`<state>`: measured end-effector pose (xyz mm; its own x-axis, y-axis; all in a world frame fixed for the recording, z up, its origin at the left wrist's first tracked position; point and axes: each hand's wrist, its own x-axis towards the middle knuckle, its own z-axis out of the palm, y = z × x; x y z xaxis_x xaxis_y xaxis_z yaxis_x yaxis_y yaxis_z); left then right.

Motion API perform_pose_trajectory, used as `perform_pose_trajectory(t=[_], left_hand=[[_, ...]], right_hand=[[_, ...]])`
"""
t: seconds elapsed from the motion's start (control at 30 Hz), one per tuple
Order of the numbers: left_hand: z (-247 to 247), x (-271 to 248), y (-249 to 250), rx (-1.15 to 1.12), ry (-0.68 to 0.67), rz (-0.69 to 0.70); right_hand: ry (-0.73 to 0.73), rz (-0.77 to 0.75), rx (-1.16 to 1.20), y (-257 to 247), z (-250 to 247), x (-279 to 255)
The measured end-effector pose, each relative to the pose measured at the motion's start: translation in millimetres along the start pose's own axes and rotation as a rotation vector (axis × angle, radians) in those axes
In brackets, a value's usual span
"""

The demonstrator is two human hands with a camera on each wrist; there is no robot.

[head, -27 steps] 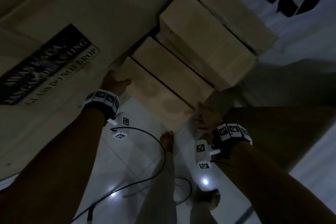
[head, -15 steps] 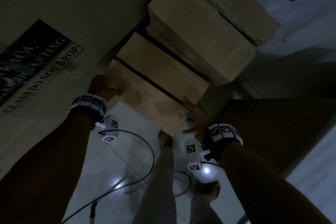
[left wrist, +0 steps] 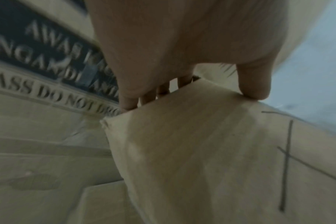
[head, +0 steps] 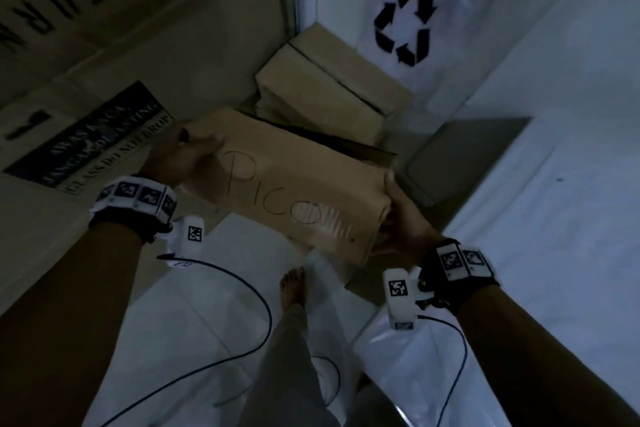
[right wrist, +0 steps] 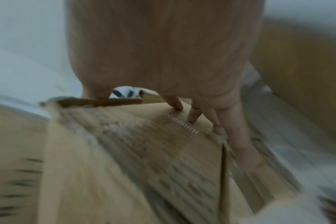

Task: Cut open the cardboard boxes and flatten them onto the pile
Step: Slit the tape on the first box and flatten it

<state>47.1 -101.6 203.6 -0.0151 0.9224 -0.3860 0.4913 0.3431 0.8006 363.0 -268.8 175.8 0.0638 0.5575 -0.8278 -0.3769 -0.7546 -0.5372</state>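
Note:
I hold a brown cardboard box [head: 291,184] marked "PICO" in the air between both hands. My left hand [head: 183,156] grips its left end, thumb on the near face and fingers [left wrist: 128,101] curled over the far edge. My right hand [head: 398,215] grips the right end, thumb on top and fingers [right wrist: 217,128] wrapped round the side of the box [right wrist: 144,151]. The box [left wrist: 201,151] looks closed, with torn paper on its right end. Another closed cardboard box [head: 329,90] stands behind it by the wall.
A large flat carton [head: 104,97] printed "GLASS DO NOT DROP" leans at the left. A white sheet with a black recycling symbol [head: 405,17] hangs behind. A grey slab [head: 460,156] lies to the right. My bare foot [head: 292,288], cables [head: 242,350] and white plastic [head: 408,374] are on the tiled floor below.
Both hands have lifted the lower box off the stack and tipped it toward me, so its "PICO" face shows. The other box stays by the wall.

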Motion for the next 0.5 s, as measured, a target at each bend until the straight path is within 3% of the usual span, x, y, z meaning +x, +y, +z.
perform_pose_trajectory(t=[0.2,0.4,0.5], left_hand=[[60,-124,75,0.035,0.043,0.165],[98,-210,160,0.059,0.065,0.327],[102,-246,200,-0.002,-0.007,0.467]], right_hand=[[0.083,-0.231,0.023,13,-89,-121],[-0.029,-0.447,0.017,27,-154,-216],[0.127,-0.713,-0.037,36,-167,-236]])
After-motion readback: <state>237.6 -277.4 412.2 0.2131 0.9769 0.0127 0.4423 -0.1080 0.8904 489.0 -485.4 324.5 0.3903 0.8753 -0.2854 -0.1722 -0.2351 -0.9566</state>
